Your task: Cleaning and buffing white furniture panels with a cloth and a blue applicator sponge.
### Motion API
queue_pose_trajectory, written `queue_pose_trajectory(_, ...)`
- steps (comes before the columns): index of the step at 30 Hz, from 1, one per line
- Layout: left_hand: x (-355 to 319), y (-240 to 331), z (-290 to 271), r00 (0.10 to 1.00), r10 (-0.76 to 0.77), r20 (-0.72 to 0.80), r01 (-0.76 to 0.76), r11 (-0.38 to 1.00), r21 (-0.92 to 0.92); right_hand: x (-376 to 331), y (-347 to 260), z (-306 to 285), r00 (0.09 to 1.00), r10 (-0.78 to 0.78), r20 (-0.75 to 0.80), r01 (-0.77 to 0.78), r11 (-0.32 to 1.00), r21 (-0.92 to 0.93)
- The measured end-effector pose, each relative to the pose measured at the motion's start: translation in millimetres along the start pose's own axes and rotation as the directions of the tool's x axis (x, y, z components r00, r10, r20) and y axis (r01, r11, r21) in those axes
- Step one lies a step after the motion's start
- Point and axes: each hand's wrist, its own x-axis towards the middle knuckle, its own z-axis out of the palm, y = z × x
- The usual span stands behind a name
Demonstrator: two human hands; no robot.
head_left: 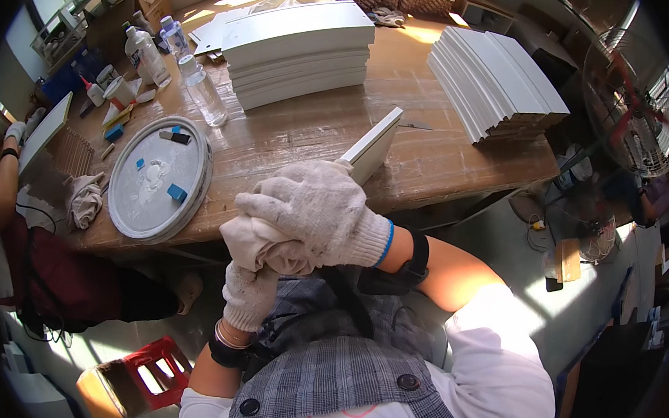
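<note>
Both of my hands wear whitish knitted gloves and meet in front of my body around a bunched beige cloth (268, 249). My right hand (315, 207) lies over the top of the cloth with its fingers curled around it. Below it, my left hand (249, 295) is closed on the same cloth, its fingers mostly hidden. Just past my right hand, a white panel (374, 146) stands tilted at the table edge. My right hand hides its lower end, so I cannot tell whether they touch.
White panels (300, 49) are stacked on the wooden table (399, 80), with another stack (493, 84) to the right. A round lid (151, 187) carries blue blocks; clear bottles (202, 92) stand behind it. A co-worker's gloved hand (15, 132) is far left; a fan (629, 106) stands right.
</note>
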Motion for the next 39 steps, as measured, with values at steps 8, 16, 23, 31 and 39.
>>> queue_pose_trajectory(8,7,-11,3,0.983,0.165,-0.082,-0.179,0.958,-0.224,-96,168,-54,0.634,0.684,-0.362,-0.763,0.628,-0.15)
queue_pose_trajectory(16,-4,-29,-13,0.907,0.417,0.052,-0.407,0.842,0.353,-33,35,-41,0.882,0.248,-0.401,-0.222,0.969,0.112)
queue_pose_trajectory(23,-20,-45,7,0.941,0.277,-0.193,-0.179,0.894,0.41,-31,-3,75,0.989,0.05,0.136,-0.06,0.996,0.067)
queue_pose_trajectory(31,-39,-70,22,0.906,-0.364,-0.215,0.351,0.931,-0.098,-102,135,16,0.456,0.874,-0.166,-0.75,0.278,-0.6)
queue_pose_trajectory(39,-35,-69,15,0.759,-0.539,0.365,0.453,0.036,-0.891,-79,103,44,0.85,0.517,-0.103,-0.525,0.81,-0.262)
